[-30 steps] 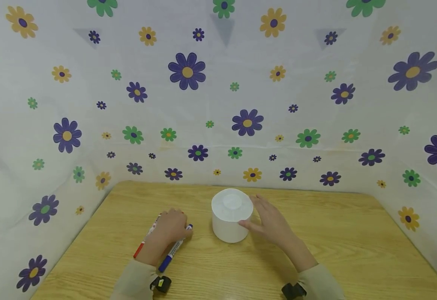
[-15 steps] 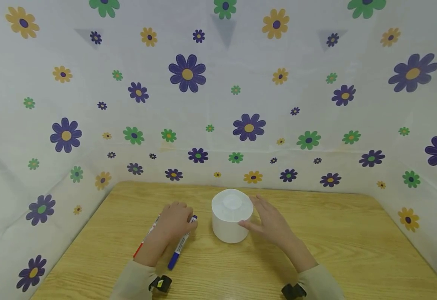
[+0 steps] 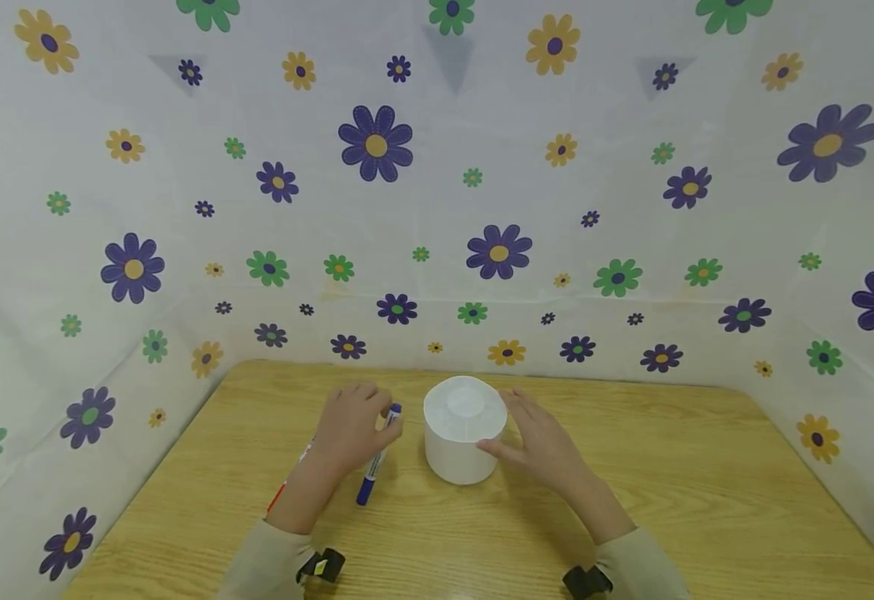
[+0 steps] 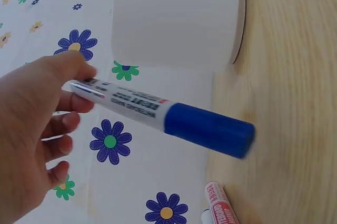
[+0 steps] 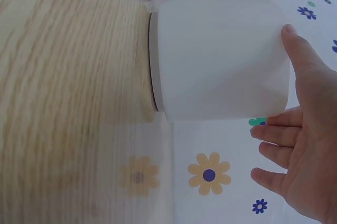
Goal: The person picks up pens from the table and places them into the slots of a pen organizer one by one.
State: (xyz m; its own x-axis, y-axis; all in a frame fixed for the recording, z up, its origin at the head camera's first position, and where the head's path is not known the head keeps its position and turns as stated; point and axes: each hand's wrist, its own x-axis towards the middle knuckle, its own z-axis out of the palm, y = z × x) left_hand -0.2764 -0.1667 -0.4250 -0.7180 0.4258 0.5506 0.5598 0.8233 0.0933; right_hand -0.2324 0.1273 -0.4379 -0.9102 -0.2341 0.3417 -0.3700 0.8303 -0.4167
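Under inspection, I find the slim cylindrical marker with a white printed barrel and a blue cap point(image 4: 163, 116) sound in outline, its barrel glossy and carrying small dark lettering with a touch of red, its cap plain, smooth and blunt-ended. It is pinched between thumb and forefinger of the left hand point(image 3: 350, 425), the other fingers curled loosely beside it, and I see it tilted over the desk, just left of the squat white round container point(image 3: 461, 457). The container stands upright; its wall is smooth and matte, with a thin stepped ring at the base. A paler circle marks the middle of its top, though I cannot tell whether that is a lid or the floor within. The right hand point(image 3: 541, 446) is spread at the container's right side, thumb touching the wall near the rim; how firmly, I cannot tell. A red-and-white printed marker point(image 4: 221, 204) lies on the pale wood-grained desk point(image 3: 676, 467), partly hidden by the left forearm in the head view. Creased white sheeting with purple, green and yellow flowers point(image 3: 437, 204) encloses the scene.
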